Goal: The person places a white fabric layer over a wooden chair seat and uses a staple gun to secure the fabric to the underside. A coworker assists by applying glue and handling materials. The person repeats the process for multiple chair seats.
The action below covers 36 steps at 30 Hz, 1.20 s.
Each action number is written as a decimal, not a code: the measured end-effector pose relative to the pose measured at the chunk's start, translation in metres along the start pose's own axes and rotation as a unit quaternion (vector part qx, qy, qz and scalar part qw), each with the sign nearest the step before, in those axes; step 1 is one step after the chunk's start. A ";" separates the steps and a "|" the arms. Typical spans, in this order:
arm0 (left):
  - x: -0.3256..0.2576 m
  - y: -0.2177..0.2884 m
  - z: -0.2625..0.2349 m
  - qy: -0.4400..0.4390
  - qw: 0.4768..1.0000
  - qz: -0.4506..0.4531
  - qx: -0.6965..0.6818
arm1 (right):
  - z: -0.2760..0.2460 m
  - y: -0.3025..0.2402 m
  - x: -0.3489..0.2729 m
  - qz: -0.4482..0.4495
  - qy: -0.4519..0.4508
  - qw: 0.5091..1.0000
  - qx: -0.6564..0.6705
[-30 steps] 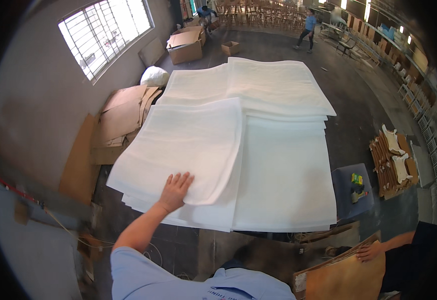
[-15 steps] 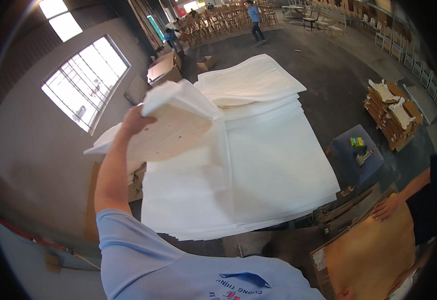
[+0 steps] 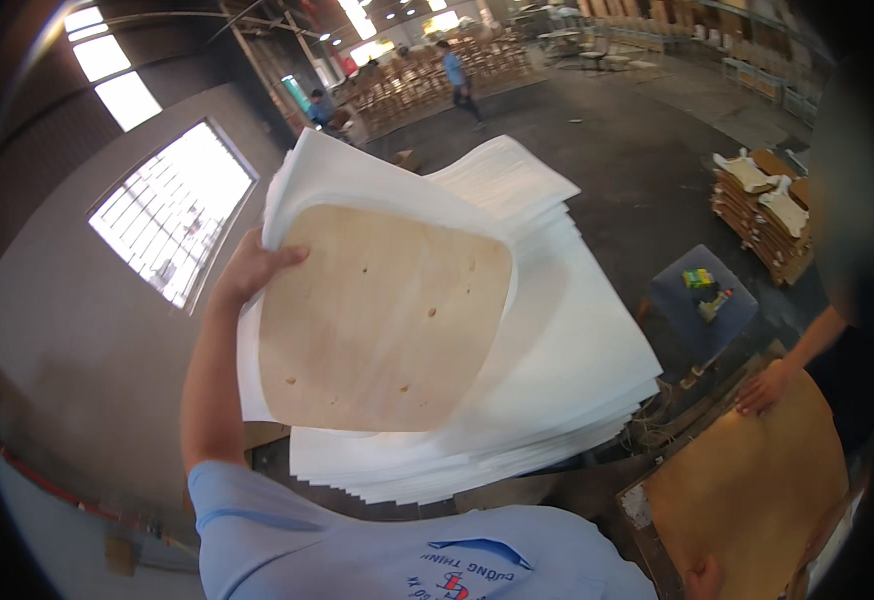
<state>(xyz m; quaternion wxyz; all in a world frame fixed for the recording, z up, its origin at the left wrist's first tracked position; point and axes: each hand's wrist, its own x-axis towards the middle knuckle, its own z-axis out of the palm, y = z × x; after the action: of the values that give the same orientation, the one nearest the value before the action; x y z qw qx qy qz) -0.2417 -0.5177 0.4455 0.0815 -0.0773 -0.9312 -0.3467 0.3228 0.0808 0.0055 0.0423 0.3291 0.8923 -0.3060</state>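
Observation:
My left hand (image 3: 262, 265) grips the upper left edge of a pale wooden seat panel (image 3: 387, 320), with its thumb on the wood face. The panel has rounded corners, a few knots and small holes. Behind it is a white foam sheet (image 3: 357, 175), held with it and standing out past its edges. Both are tilted up over a tall stack of white foam sheets (image 3: 577, 330). I cannot make out my right hand for certain. Part of a hand (image 3: 702, 578) shows at the lower edge against a tan board (image 3: 757, 480); whose it is I cannot tell.
At right a co-worker's hand (image 3: 765, 388) rests on the tan board. A blue-grey stool (image 3: 682, 305) carries a yellow-green pack (image 3: 697, 278) and a tool. Brown panels (image 3: 757, 215) are piled beyond. A barred window (image 3: 172, 215) is on the left wall; a person (image 3: 457, 80) walks far off.
My left hand has turned the wooden panel and its foam sheet so the wood face shows fully, over the near left of the stack. The far person has moved left in the picture.

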 end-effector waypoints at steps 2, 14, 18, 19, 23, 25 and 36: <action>-0.018 0.029 0.023 -0.019 0.997 0.071 -0.010 | -0.016 -0.004 -0.001 0.037 -0.055 0.997 -0.030; -0.019 0.124 0.006 -0.239 0.951 0.194 -0.043 | -0.095 -0.310 0.243 -0.258 -0.233 0.826 0.445; -0.005 0.145 0.053 -0.204 0.942 0.262 -0.043 | -0.039 -0.326 0.138 -0.199 -0.433 0.590 0.651; 0.004 0.151 0.075 -0.248 0.933 0.240 -0.099 | -0.057 -0.306 0.109 -0.114 -0.464 0.496 0.725; 0.015 0.241 0.184 -0.330 0.888 0.305 -0.099 | -0.078 -0.223 0.075 -0.243 -0.374 0.732 0.515; 0.016 0.287 0.245 -0.362 0.861 0.353 -0.053 | -0.057 -0.204 0.051 -0.221 -0.230 0.790 0.523; -0.211 0.354 0.415 -0.624 0.663 0.412 0.027 | -0.063 -0.027 0.002 -0.035 0.136 0.699 0.701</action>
<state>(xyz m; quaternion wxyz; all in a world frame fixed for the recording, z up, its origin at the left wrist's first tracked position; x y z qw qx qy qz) -0.0061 0.0018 0.3168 -0.3826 -0.6490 -0.6459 -0.1234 0.3119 0.1018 0.0698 -0.3338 0.2699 0.4265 -0.7961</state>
